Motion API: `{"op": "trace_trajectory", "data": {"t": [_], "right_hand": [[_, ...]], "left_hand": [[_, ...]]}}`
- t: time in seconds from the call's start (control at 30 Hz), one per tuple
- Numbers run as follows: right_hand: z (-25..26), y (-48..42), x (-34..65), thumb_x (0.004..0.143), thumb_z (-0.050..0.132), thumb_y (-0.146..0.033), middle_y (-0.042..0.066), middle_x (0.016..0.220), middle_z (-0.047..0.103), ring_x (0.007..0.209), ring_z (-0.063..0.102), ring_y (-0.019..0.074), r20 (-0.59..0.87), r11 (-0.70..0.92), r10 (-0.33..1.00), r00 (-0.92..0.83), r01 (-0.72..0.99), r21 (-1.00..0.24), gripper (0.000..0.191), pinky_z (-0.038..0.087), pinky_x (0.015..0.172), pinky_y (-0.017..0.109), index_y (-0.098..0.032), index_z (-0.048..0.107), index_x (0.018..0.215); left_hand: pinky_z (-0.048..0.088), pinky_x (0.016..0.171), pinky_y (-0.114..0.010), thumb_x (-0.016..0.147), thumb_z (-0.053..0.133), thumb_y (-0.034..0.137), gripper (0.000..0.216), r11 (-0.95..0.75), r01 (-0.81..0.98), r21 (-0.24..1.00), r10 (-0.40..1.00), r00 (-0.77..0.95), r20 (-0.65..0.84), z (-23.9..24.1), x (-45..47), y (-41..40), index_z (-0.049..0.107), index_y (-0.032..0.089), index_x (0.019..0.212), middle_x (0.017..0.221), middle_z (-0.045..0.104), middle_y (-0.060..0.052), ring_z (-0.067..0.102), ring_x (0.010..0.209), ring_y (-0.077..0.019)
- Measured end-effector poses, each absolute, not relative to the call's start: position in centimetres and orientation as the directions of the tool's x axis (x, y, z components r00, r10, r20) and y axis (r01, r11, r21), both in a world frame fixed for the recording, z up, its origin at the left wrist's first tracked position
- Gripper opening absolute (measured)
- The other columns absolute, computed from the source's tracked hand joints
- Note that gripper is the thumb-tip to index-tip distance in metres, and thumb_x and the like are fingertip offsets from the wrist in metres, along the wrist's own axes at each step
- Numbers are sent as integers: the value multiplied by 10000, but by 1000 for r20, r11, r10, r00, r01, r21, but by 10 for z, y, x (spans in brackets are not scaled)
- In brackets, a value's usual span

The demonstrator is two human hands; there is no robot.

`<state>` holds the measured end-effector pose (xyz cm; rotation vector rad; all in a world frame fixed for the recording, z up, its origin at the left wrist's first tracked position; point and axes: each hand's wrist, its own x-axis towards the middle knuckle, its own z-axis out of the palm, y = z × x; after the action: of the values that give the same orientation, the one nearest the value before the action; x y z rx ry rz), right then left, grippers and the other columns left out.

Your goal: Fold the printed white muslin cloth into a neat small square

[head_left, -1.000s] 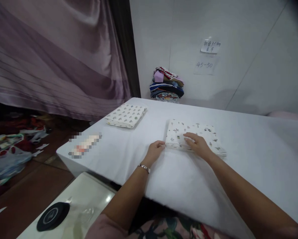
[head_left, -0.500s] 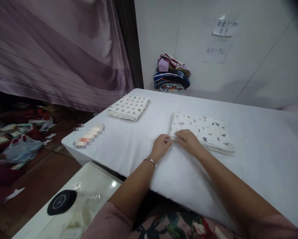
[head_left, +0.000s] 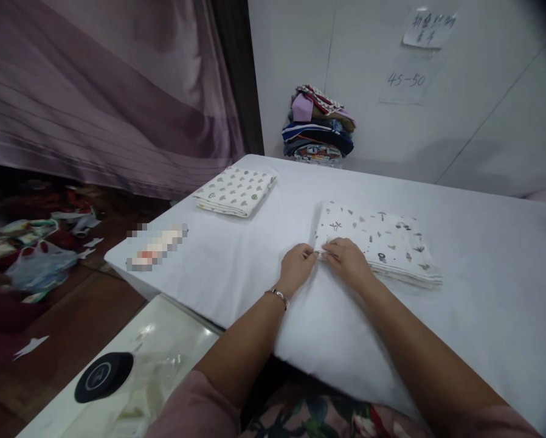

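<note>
A folded white cloth [head_left: 368, 231] with small plant and leaf prints lies flat on the white-covered table [head_left: 255, 261]. My left hand [head_left: 297, 266] pinches its near left corner. Beside it, my right hand [head_left: 346, 261] has its fingers closed on the cloth's near edge, close to that same corner. The fingertips of both hands nearly meet there, and the layers between them are partly hidden. Farther left rests a second folded white cloth [head_left: 236, 190], printed with grey shapes, touched by neither hand.
A blurred-out item [head_left: 157, 246] lies near the table's left edge. Against the wall stands a stack of folded fabrics [head_left: 318, 125]. A round black object [head_left: 104, 377] sits on a pale lower surface at front left. Bags [head_left: 40, 267] lie on the floor beyond, below a purple curtain [head_left: 118, 91].
The view has shifted slightly. Both hands stay at the cloth's near left corner, with only small finger movement; the cloth remains folded.
</note>
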<state>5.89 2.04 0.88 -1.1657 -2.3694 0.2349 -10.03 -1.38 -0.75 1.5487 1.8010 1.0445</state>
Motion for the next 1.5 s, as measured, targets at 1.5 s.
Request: {"op": "trace_trajectory", "data": {"t": [1.5], "right_hand": [[-11, 15, 49, 913, 427, -221, 78, 947, 615, 895, 510, 227, 483, 679, 709, -514, 682, -271, 247, 387, 749, 352, -203, 620, 1066]], "left_hand": [[394, 747, -311, 722, 568, 153, 117, 18, 819, 574, 969, -157, 193, -2, -95, -12, 526, 210, 814, 759, 611, 6, 563, 788, -178]]}}
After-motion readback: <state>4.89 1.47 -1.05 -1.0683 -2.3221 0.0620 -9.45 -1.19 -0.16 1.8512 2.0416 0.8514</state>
